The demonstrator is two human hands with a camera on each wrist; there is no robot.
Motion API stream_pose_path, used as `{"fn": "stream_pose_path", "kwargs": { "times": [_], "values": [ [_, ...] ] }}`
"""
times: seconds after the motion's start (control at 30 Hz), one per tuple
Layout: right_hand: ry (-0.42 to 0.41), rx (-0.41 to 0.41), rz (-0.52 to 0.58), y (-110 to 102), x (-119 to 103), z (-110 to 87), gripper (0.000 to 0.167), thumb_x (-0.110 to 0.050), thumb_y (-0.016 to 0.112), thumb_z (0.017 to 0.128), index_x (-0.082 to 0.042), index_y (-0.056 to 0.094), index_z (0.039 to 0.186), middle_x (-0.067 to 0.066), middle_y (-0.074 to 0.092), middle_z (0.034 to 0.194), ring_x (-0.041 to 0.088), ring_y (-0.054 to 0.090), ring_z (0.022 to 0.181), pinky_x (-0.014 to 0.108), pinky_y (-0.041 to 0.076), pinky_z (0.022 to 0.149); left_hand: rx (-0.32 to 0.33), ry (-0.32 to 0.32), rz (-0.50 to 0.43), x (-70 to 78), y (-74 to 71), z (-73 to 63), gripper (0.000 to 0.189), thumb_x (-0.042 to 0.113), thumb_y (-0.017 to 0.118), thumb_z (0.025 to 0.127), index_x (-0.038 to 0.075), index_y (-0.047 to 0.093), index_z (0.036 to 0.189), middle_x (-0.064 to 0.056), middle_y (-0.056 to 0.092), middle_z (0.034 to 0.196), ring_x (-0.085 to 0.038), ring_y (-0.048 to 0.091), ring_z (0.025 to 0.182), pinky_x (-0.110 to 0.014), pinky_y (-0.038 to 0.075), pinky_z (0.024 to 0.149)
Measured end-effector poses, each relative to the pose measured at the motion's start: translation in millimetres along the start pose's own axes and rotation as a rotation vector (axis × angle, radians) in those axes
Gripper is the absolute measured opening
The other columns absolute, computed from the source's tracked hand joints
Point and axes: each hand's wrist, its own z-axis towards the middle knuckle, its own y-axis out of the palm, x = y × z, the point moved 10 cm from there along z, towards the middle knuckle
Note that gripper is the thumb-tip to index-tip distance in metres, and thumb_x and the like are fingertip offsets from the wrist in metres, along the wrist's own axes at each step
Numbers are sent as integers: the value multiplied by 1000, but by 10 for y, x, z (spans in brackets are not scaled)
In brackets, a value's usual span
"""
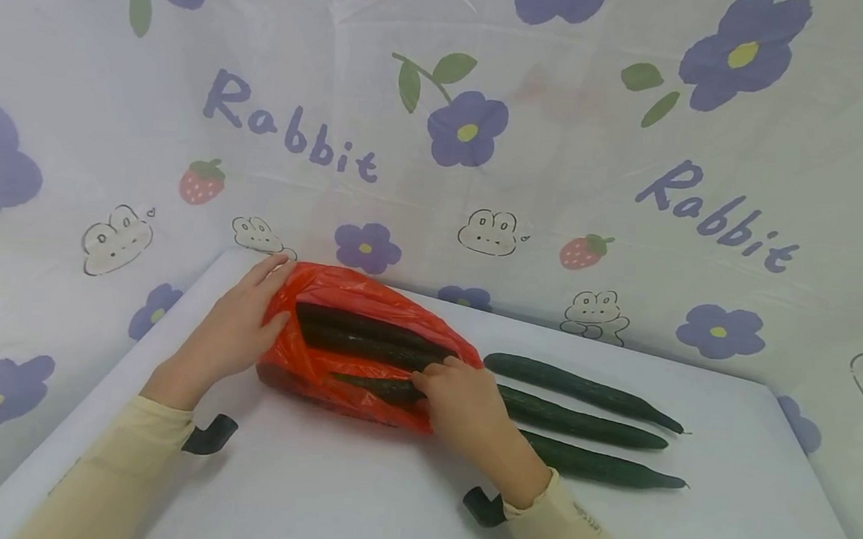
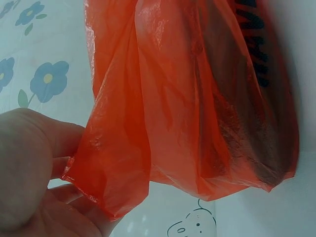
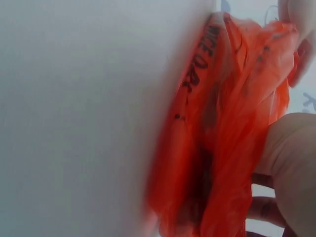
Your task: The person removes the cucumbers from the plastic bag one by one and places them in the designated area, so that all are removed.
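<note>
Fabric backdrop [image 1: 421, 202], lightly creased, printed with flat purple flowers and rabbit faces. Smooth white counter [image 1: 295, 494]. On it, red plastic bag [image 1: 358, 291]: thin, glossy, crumpled film. Two dark cucumbers [image 1: 373, 347] inside, showing at wide mouth. Three loose cucumbers [image 1: 586, 422], long, green, tapering, in row right of bag. Left hand [image 1: 239, 327]: fingers nearly closed, film edge pinched. Right hand [image 1: 470, 406]: fingers curled on pointed cucumber [image 1: 381, 388] at bag's mouth; grip partly hidden.

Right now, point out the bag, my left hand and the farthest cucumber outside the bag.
Bag [image 2: 170, 103], left wrist view: its side.
Left hand [image 1: 238, 327], head view: its back.
Farthest cucumber [image 1: 580, 384], head view: midway along.
</note>
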Motion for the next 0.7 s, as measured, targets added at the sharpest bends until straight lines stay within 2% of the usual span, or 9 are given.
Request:
{"fn": "stream_pose_path", "kwargs": {
  "times": [0.2,0.4,0.5,0.7],
  "values": [
    [-6,116,62,-151,79,-41,38,-20,83,96,-22,80,133,-4,79,119,23,67,106,44,62,65,-5,-12,3,-22,15,-13,73,4,66,104,-3,32,168,-23,28,174,-48,32,156,-65,35,121],
    [1,167,110,-217,140,-69,40,-21,85,95,-21,79,134,-4,78,123,23,68,111,44,62,65,-5,-5,1,0,28,-15,73,5,66,103,-2,32,168,-23,28,174,-48,34,155,-66,36,120],
    [7,186,117,-265,167,-87,40,-20,86,94,-20,80,133,-4,79,122,23,69,111,42,62,66,2,2,3,7,20,-15,73,5,67,103,-2,32,168,-22,29,173,-48,35,155,-65,37,119],
    [1,225,108,-398,181,-122,40,-19,88,92,-21,80,132,-5,79,118,20,69,101,36,61,63,18,21,11,9,12,-8,73,3,66,103,-3,34,167,-24,30,173,-48,36,154,-65,36,120]
  ]
}}
